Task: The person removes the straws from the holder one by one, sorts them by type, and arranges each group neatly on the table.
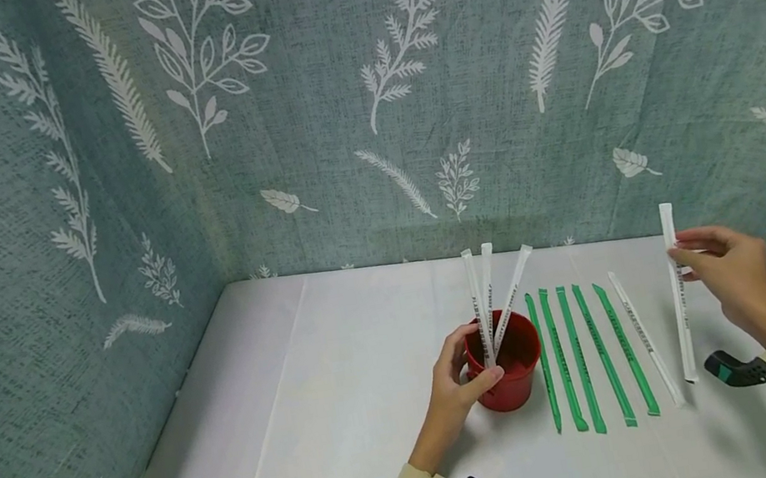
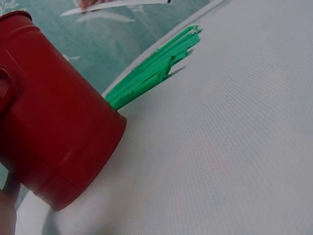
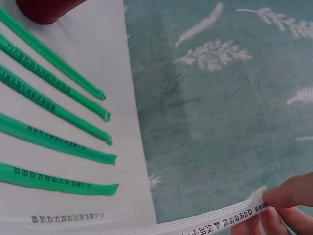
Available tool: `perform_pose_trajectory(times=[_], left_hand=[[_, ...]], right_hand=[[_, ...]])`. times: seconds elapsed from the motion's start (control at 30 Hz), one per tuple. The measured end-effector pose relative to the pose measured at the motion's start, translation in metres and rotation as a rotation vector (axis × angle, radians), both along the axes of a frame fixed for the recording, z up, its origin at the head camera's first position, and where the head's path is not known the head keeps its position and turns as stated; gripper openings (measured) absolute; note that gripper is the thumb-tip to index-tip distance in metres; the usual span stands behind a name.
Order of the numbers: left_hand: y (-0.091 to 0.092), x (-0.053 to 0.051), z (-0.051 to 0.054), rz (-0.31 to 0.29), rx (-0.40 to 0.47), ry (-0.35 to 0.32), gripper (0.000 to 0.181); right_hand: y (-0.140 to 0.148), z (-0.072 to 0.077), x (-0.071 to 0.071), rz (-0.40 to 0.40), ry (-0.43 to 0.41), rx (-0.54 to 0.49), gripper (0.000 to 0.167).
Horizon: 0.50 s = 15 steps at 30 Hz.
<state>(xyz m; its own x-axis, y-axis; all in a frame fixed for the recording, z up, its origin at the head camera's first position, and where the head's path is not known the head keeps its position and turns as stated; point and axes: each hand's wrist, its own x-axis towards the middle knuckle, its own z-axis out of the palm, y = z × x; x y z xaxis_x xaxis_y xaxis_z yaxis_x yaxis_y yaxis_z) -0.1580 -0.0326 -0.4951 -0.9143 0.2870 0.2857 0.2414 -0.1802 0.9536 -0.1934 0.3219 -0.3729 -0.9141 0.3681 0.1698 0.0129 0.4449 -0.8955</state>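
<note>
The work seems to me well begun but not finished. In the red bucket (image 1: 508, 396), which stands on the table (image 1: 322, 418), there are already three white straws (image 1: 510, 300); they lean in different directions, and their upper ends rise above the rim. The left hand (image 1: 457, 374) is curled around the left side of the bucket, with its thumb at the near part of the rim; I cannot tell whether this thumb also touches a straw. The right hand (image 1: 734, 273) is well apart from the bucket, on its right, and its thumb and fingers are closed together in a pinch on the upper part of a fourth straw (image 1: 683, 324). This straw is nearly upright, and I cannot tell whether its lower end touches the table. What remains outside the bucket, besides the held one, is a last white straw (image 1: 645, 337) and five green straws (image 1: 581, 362). The green ones lie in a row just to the right of the bucket, and the last white one lies beyond them, on the side away from the bucket. No green straw is visible inside it.
</note>
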Motion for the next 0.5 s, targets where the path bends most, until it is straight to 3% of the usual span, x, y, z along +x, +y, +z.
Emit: perform_pose_trajectory(times=[0.17, 0.33, 0.5], left_hand=[[-0.001, 0.004, 0.011, 0.005, -0.006, 0.010, 0.057], [-0.003, 0.010, 0.024, -0.005, 0.002, 0.036, 0.058], [-0.002, 0.004, 0.010, -0.010, 0.003, 0.019, 0.058]], right_hand=[[0.003, -0.008, -0.005, 0.001, -0.052, 0.076, 0.040], [0.007, -0.016, -0.009, 0.019, -0.067, 0.088, 0.040], [0.010, -0.025, -0.010, 0.041, -0.091, 0.093, 0.042]])
